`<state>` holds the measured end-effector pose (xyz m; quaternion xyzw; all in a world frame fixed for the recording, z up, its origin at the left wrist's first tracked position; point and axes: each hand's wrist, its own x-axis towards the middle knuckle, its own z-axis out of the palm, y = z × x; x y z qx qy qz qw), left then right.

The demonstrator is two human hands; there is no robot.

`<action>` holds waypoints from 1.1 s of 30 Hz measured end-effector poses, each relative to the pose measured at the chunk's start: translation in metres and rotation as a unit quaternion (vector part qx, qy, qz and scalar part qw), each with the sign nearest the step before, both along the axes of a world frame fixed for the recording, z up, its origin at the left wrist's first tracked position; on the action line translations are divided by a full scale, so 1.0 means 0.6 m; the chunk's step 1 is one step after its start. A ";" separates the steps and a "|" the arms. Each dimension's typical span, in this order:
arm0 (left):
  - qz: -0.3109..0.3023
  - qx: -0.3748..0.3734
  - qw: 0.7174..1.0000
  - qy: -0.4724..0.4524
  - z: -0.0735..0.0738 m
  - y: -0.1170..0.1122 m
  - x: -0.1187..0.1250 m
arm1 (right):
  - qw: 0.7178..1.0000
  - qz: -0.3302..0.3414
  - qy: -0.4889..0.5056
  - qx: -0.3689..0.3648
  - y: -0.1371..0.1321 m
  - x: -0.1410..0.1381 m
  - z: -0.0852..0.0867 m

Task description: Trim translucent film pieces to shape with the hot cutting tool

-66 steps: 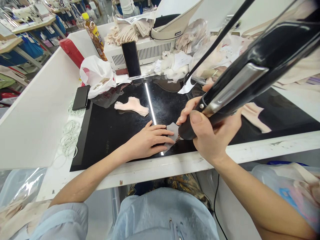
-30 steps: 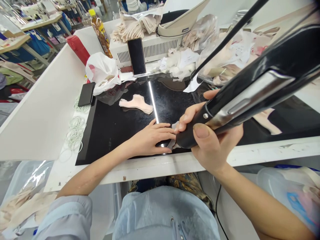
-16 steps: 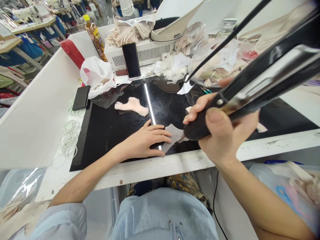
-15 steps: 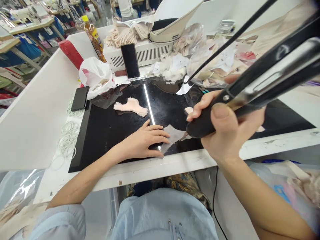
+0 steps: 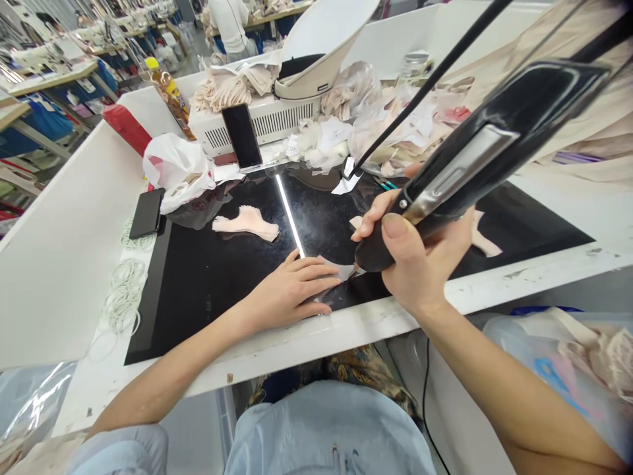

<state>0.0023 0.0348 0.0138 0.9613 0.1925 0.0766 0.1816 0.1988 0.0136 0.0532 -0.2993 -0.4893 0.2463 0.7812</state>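
Observation:
My left hand (image 5: 301,287) lies flat with its fingers apart, pressing on a thin pale piece of fabric (image 5: 336,269) near the front edge of the black glossy work surface (image 5: 198,290). My right hand (image 5: 420,257) is closed round a long black tool (image 5: 455,165) with a metal strip along its side. Its thin pointed tip reaches down to the fabric, just right of my left fingertips; its exact kind is unclear. A stack of pale pink cut fabric pieces (image 5: 247,223) lies farther back on the left. Another pale piece (image 5: 487,239) shows right of my right hand.
A phone (image 5: 241,136) leans upright at the back, near a white plastic bag (image 5: 178,168). A dark phone-like slab (image 5: 147,212) and pale elastic loops (image 5: 121,297) lie along the left. Bagged fabric (image 5: 386,132) fills the back right. A black rod (image 5: 415,105) slants across the view.
The whole view has shifted a little. The black tool has turned in my right hand, showing its broad side. Less of the fabric shows beside my left fingers.

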 end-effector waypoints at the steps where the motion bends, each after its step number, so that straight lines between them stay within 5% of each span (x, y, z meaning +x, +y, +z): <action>1: 0.001 0.002 1.000 0.003 0.000 0.000 0.000 | 1.000 0.001 -0.001 -0.008 -0.001 -0.001 0.000; 33: 0.010 -0.005 1.000 0.016 0.002 -0.001 -0.003 | 0.996 -0.046 -0.040 -0.060 -0.004 0.019 -0.003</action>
